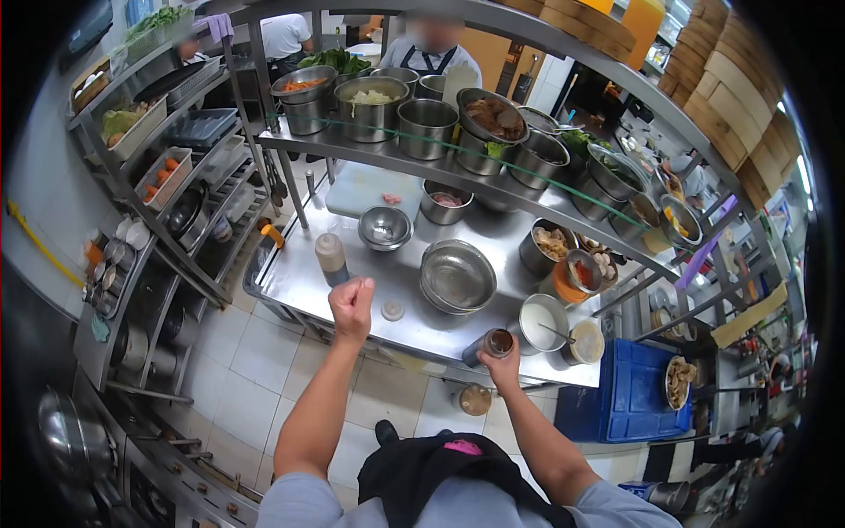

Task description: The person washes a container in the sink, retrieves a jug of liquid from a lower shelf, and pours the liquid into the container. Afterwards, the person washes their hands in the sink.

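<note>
My left hand [352,310] is a closed fist above the steel counter's front edge. Anything inside it is hidden by the fingers. Just behind it stands a squeeze bottle [331,257] with dark liquid and a pale top. With my right hand [504,364] I grip an uncapped bottle [489,347] by its side, at the counter's front edge. Brown sauce shows through its open mouth. Between my hands lies a small whitish cap [393,310]. Farther back are a wide steel bowl [458,276] and a smaller nested bowl [385,227].
A pot of white liquid [543,322] with a spoon stands right of my right hand. Beyond it is a blue crate [647,392]. An overhead shelf [370,141] carries several steel pots. A white cutting board [373,187] lies at the back. A person [433,57] stands opposite.
</note>
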`<action>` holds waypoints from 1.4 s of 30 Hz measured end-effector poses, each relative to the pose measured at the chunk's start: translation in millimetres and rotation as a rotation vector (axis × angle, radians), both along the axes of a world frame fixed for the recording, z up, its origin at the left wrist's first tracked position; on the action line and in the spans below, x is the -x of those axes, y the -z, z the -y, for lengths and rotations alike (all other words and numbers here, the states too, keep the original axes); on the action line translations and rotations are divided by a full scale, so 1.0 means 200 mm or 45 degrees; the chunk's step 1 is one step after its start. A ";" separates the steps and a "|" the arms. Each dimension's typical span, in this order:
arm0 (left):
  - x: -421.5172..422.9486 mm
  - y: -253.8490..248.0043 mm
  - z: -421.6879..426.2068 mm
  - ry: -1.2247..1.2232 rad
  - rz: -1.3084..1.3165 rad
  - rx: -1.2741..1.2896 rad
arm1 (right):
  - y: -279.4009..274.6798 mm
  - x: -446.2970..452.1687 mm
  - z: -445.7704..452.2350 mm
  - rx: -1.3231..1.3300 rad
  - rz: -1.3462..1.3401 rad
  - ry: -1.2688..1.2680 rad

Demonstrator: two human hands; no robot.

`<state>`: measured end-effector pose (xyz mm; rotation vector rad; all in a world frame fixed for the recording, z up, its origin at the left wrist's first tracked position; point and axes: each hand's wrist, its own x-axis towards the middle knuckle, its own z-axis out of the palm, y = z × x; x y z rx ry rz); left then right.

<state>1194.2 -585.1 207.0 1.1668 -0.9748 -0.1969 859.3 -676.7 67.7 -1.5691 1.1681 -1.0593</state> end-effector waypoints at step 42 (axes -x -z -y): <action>0.69 1.07 -0.31 0.662 -1.636 -0.683 | -0.26 -0.25 -0.45 -0.087 -0.037 -0.692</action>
